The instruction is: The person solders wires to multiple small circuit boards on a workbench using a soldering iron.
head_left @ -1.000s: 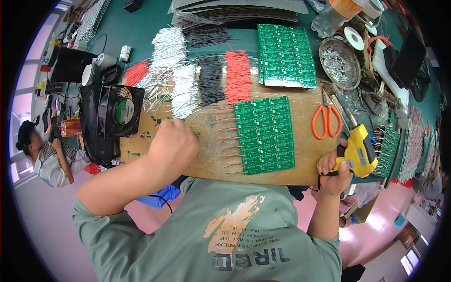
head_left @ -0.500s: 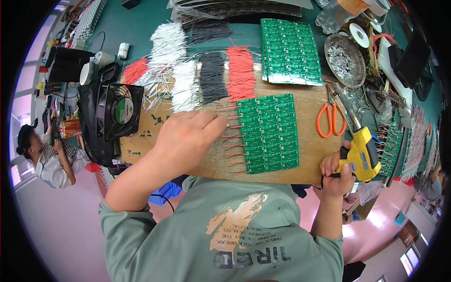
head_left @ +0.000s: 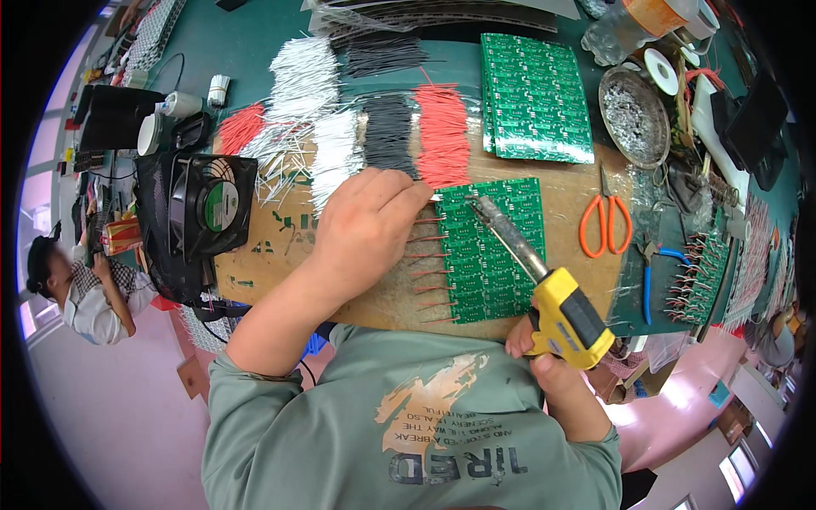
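Observation:
My right hand is wrapped round the handle of a yellow and black soldering gun. Its metal tip points up and left, over the upper part of a green circuit board panel. Short red wires stick out along the panel's left edge. At the panel's upper left corner, my left hand has its thumb and forefinger pinched together. A small white wire end shows at those fingertips; the rest of it is hidden by the hand.
Behind the panel lie bundles of white wires, black wires and red wires. A stack of green panels is at the back. Orange-handled scissors, blue-handled cutters and a metal dish are right; a fan stands left.
The soldering gun has swung left from beside the scissors to over the panel. My left hand has shifted slightly right to the panel's corner, where a white wire end now shows. The blue-handled cutters are uncovered.

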A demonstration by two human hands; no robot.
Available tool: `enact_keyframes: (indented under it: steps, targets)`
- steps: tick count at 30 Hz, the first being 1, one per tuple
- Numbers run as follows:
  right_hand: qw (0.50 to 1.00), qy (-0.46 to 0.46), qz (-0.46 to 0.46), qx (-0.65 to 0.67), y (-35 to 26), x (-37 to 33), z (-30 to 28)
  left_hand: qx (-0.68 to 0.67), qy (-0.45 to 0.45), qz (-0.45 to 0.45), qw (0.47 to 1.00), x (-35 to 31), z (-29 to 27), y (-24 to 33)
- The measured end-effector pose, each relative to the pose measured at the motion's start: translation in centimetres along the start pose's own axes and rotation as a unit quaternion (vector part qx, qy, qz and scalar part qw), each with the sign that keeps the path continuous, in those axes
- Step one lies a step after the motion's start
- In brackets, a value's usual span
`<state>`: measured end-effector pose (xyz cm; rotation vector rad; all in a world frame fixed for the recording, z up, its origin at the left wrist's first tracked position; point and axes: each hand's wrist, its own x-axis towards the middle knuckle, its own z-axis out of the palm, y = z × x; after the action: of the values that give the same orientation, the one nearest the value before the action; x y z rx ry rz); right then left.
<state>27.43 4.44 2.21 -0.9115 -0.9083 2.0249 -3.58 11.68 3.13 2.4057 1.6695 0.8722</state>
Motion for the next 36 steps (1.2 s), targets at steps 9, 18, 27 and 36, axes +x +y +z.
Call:
enact_keyframes:
  steps: [9,18,27,36]
  targets:
    - [0.996,-0.036,0.009,-0.08,0.6,0.0,-0.5,-0.05,0.011,0.0,0.999,-0.2,0.5,-0.4]
    - [0.992,0.019,0.034,-0.122,0.1,0.3,0.5,-0.05,-0.006,-0.002,0.999,-0.5,0.6,-0.5]
    - [0.988,0.049,0.076,-0.129,1.0,-0.2,-0.2,-0.048,0.0,-0.002,0.999,-0.5,0.7,-0.4]
    - [0.987,0.06,0.075,-0.132,1.0,-0.1,-0.1,-0.047,0.007,0.002,0.999,-0.5,0.8,-0.3]
